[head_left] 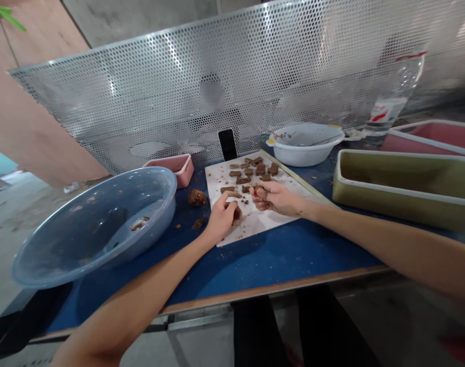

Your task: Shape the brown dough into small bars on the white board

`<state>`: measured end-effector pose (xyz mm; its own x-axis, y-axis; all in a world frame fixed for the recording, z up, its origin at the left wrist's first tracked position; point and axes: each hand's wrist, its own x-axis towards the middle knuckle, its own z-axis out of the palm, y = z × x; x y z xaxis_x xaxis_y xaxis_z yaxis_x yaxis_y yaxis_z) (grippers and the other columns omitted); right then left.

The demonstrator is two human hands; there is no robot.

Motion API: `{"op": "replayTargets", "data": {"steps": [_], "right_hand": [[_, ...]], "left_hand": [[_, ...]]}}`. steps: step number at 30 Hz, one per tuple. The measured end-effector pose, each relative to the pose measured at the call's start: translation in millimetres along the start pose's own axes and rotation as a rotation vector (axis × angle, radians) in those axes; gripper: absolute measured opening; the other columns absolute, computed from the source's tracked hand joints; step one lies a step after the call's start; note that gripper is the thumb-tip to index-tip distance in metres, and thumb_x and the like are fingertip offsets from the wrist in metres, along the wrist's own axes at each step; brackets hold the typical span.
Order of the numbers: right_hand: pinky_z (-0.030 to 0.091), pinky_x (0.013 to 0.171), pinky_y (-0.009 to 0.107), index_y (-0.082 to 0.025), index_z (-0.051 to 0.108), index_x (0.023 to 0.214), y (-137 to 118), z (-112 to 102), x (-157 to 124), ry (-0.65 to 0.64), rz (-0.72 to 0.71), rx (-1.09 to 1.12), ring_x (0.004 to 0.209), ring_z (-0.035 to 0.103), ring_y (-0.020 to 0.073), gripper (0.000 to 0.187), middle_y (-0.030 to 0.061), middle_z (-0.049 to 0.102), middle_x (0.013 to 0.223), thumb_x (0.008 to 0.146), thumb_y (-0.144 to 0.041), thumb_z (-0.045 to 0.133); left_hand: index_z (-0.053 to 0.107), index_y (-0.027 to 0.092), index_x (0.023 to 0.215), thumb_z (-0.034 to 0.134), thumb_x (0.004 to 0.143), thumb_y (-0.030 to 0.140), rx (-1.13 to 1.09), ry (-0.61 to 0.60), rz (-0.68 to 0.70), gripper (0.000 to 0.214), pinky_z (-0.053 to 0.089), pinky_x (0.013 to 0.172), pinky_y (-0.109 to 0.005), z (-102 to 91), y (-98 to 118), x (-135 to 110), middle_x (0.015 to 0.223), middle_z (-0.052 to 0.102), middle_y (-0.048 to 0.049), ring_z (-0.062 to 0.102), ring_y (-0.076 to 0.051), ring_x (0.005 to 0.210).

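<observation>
A white board (263, 219) lies on the blue table (278, 255). Several small brown dough pieces (255, 171) lie on the board's far half. My left hand (222, 218) rests on the board's near left part, its fingers closed round a brown lump (237, 212). My right hand (276, 198) is just to the right, over the board's middle, fingers pinched on a small brown piece (260, 192). Off the board's left edge lies a bigger brown lump (197, 197), with a smaller crumb (198, 224) nearer to me.
A large blue plastic bowl (98, 224) sits at left, a small pink tray (175, 167) behind it. A phone (228, 144) leans on the perforated metal screen (217, 81). A white bowl (305, 145), green tub (404, 186), pink tub (435, 135) and plastic bottle (393, 97) stand right.
</observation>
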<state>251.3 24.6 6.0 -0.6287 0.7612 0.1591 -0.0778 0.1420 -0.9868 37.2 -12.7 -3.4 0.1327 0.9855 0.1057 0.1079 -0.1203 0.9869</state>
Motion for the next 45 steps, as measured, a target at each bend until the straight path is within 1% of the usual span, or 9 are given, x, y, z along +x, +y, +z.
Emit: {"op": "replayTargets", "data": {"steps": [7,11,15,23,26,29,35,40,45], "right_hand": [[0.026,0.055,0.029,-0.023,0.059,0.081,-6,2,1,0.056,-0.024,0.159,0.058,0.030,0.0119,0.048,-0.0044,0.040,0.066,0.094,-0.067,0.073],[0.019,0.050,0.030,-0.022,0.043,0.053,-3,1,2,0.199,-0.052,0.208,0.049,0.023,0.0080,0.072,-0.0053,0.033,0.051,0.091,-0.073,0.078],[0.020,0.047,0.028,-0.024,0.033,0.051,-1,0,1,0.290,-0.005,0.235,0.044,0.021,0.0064,0.077,-0.0073,0.028,0.045,0.091,-0.069,0.081],[0.028,0.048,0.028,-0.022,0.050,0.061,-8,-7,1,0.300,-0.050,0.258,0.045,0.029,0.0075,0.059,-0.0058,0.037,0.048,0.103,-0.058,0.072],[0.041,0.054,0.029,-0.019,0.072,0.091,-11,-8,1,0.286,-0.028,0.287,0.052,0.052,0.0130,0.040,-0.0018,0.057,0.056,0.098,-0.058,0.079],[0.050,0.062,0.031,-0.018,0.074,0.118,-10,-6,2,0.311,0.002,0.257,0.066,0.067,0.0175,0.052,0.0031,0.072,0.072,0.086,-0.055,0.093],[0.029,0.051,0.026,-0.019,0.072,0.113,-6,-6,1,0.357,-0.010,0.258,0.049,0.033,0.0084,0.052,-0.0100,0.043,0.055,0.085,-0.058,0.092],[0.019,0.051,0.028,-0.023,0.061,0.091,-12,-8,-3,0.260,0.034,0.339,0.045,0.021,0.0096,0.047,-0.0094,0.031,0.048,0.105,-0.068,0.060],[0.018,0.051,0.029,-0.026,0.045,0.078,-14,-13,-1,0.329,-0.074,0.331,0.042,0.013,0.0078,0.054,-0.0117,0.024,0.046,0.103,-0.070,0.063]], "left_hand": [[0.060,0.023,0.108,0.058,0.084,0.031,0.000,-0.009,0.001,0.025,0.030,0.042,-0.021,-1.3,-3,3,0.052,0.059,0.0073,0.044,-0.011,0.038],[0.060,0.023,0.109,0.058,0.084,0.031,-0.011,-0.008,-0.011,0.026,0.032,0.042,-0.021,-2.4,-5,4,0.053,0.059,0.0079,0.044,-0.011,0.039],[0.059,0.023,0.111,0.060,0.085,0.034,-0.011,-0.007,-0.012,0.028,0.032,0.041,-0.021,-1.6,-5,3,0.053,0.060,0.0080,0.043,-0.011,0.039],[0.058,0.023,0.112,0.060,0.084,0.034,-0.020,0.004,-0.029,0.030,0.030,0.040,-0.021,0.1,0,2,0.053,0.060,0.0068,0.043,-0.011,0.039],[0.059,0.022,0.111,0.059,0.084,0.032,-0.027,0.004,-0.025,0.029,0.030,0.040,-0.021,0.5,1,1,0.053,0.059,0.0071,0.042,-0.011,0.039],[0.059,0.022,0.111,0.059,0.083,0.030,-0.032,-0.001,-0.012,0.029,0.030,0.042,-0.021,0.6,1,1,0.054,0.059,0.0071,0.043,-0.011,0.040],[0.058,0.023,0.111,0.060,0.085,0.030,-0.036,-0.003,-0.035,0.027,0.029,0.043,-0.022,0.6,3,0,0.054,0.059,0.0072,0.043,-0.011,0.040],[0.058,0.023,0.111,0.058,0.086,0.030,-0.029,-0.016,-0.033,0.026,0.031,0.042,-0.022,0.4,3,-1,0.053,0.059,0.0069,0.042,-0.011,0.040],[0.059,0.023,0.110,0.059,0.085,0.031,-0.023,-0.015,-0.009,0.027,0.031,0.042,-0.021,-1.7,-2,2,0.053,0.059,0.0075,0.043,-0.011,0.040]]}}
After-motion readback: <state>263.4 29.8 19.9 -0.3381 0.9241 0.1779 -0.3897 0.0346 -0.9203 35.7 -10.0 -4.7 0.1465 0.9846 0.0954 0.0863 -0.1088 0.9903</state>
